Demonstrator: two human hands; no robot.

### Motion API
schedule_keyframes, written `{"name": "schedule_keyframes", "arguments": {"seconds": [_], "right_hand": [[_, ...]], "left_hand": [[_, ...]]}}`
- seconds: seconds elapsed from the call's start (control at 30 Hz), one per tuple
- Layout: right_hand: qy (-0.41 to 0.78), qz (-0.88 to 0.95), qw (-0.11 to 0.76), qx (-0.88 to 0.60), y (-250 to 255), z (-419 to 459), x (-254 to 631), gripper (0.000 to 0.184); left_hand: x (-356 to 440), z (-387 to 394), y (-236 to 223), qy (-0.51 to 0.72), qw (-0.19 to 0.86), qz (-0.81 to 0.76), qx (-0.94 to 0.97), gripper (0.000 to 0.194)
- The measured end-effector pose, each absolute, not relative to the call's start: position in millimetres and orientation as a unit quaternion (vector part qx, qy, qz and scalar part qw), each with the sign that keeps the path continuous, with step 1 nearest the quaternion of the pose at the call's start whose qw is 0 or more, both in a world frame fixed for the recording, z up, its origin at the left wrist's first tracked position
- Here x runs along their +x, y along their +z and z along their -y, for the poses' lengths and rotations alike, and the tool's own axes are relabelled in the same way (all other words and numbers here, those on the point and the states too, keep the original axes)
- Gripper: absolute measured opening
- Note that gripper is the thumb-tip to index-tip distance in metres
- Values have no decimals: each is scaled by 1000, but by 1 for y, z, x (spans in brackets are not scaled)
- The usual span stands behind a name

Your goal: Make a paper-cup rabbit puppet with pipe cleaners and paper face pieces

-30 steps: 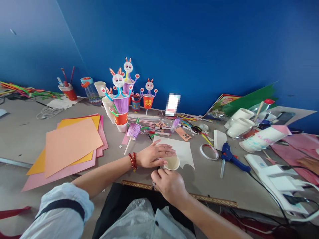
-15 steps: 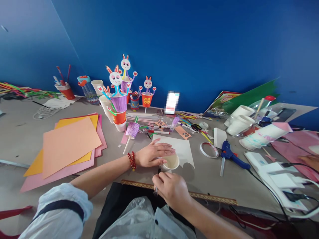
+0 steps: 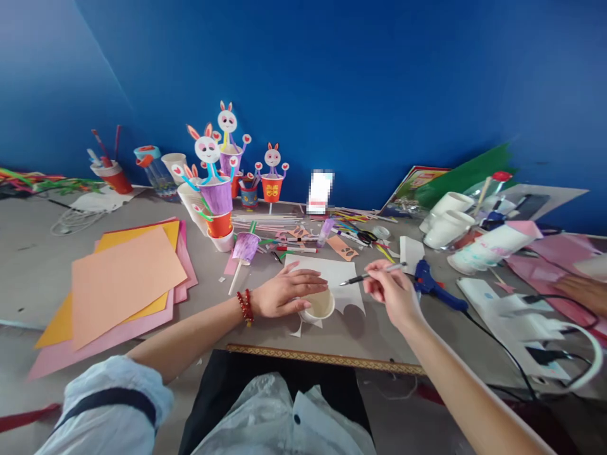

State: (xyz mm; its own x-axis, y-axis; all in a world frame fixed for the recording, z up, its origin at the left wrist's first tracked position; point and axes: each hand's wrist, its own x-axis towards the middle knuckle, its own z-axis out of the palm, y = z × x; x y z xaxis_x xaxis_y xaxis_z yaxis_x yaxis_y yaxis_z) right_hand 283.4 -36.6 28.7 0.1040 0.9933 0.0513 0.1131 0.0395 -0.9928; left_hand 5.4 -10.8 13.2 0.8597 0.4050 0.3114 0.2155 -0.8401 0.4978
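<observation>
A small paper cup stands upright on a white sheet of paper near the table's front edge. My left hand lies beside the cup with its fingers stretched over the paper and its thumb against the cup's rim. To the right of the cup and raised off the table, my right hand pinches a pen whose tip points left. A red bead bracelet is on my left wrist.
Coloured paper sheets lie at the left. Rabbit cup figures stand at the back among pens and straws. A blue glue gun, white cups and cables lie to the right. Another person's hand rests at the far right.
My right hand has lifted away from the near side of the cup and swung to the right with the pen. My left hand has stayed by the cup.
</observation>
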Motion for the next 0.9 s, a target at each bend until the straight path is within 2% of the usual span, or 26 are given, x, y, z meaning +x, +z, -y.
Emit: {"name": "schedule_keyframes", "arguments": {"seconds": [0.13,0.43,0.9], "right_hand": [[518,538,416,-519,15,9,269,16],[550,559,425,-452,-8,1,242,7],[569,587,419,-396,-15,2,251,6]], "left_hand": [[7,10,13,202,221,-173,938,52],[6,8,15,185,182,-167,951,53],[7,4,6,194,186,-168,948,52]]}}
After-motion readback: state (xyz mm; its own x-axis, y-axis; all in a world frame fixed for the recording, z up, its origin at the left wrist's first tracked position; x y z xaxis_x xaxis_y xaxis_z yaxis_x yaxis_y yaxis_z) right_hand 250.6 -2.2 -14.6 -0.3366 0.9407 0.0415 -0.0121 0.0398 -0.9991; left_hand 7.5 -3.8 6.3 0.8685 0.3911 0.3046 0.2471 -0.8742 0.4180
